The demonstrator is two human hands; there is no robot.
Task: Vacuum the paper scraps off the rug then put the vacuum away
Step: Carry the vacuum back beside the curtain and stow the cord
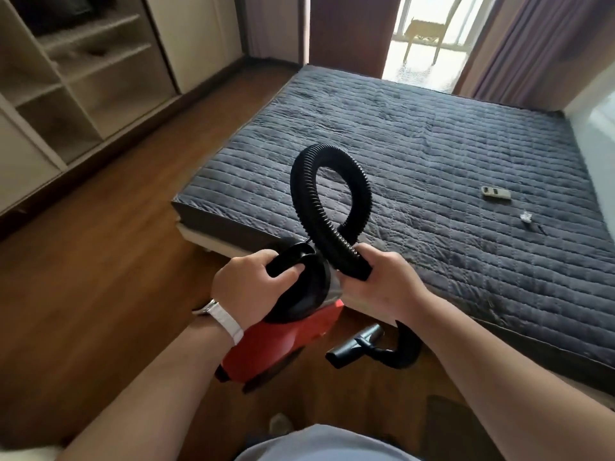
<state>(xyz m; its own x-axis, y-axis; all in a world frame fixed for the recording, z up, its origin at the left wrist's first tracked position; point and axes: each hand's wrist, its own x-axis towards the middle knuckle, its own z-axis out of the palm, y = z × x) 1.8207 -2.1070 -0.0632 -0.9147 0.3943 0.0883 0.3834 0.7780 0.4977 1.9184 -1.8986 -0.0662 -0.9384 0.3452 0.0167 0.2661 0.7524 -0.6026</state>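
Both hands form the grip on a small red vacuum (283, 341) held in the air in front of the person. On the vacuum's black handle (293, 259), the left hand (248, 287) is wrapped closed, fingers curled through it. Just beside it, the right hand (382, 277) is closed around the black ribbed hose (329, 201) near one end. From the right hand the hose rises away from the person, loops over, and comes back down between the two hands toward the vacuum body. A further run of it hangs below the right wrist and ends in a black floor nozzle (354, 347), which dangles below and just right of the vacuum. The quilted grey rug (416, 144) lies beyond the vacuum, spread over a low platform above the wooden floor (116, 261). One small white paper scrap (525, 216) shows on the rug, well away to the right of the vacuum and farther from the person, so the right hand is the nearer one. A pale remote control (496, 193) lies near the scrap, a little beyond it. A thin dark object lies just beside the scrap, too small to identify. Reaching the scrap would likely mean swinging the nozzle forward and to the right of the vacuum.
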